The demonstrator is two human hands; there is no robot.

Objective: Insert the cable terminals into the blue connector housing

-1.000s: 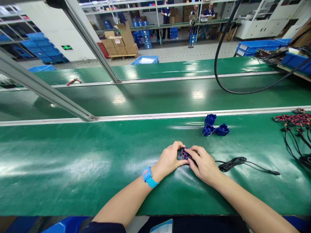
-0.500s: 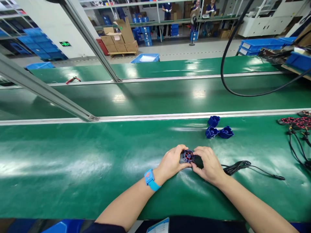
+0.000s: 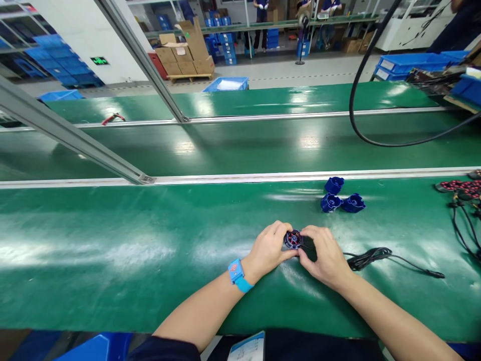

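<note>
Between my two hands is a small round blue housing (image 3: 293, 239) with red and dark parts inside, its open face up. My left hand (image 3: 268, 250) grips its left side with thumb and fingers; a blue band circles that wrist. Fingertips and thumb of my right hand (image 3: 325, 255) close on its right edge. A black cable leaves the housing under my right hand, and a bundled black cable (image 3: 370, 258) lies just right of that hand. Beyond my hands, three empty dark blue housings (image 3: 331, 202) stand grouped on the green work surface (image 3: 124, 281).
At the right lie several red-and-black wound parts (image 3: 464, 189) with black cables. A metal rail (image 3: 240, 179) runs across behind the housings, with a slanted metal post (image 3: 93, 145) at left. A black hose (image 3: 355, 115) hangs at upper right. People stand and sit in the background.
My hands stay around the round housing, with only slight finger shifts on its right edge. The whole view has shifted a little.
</note>
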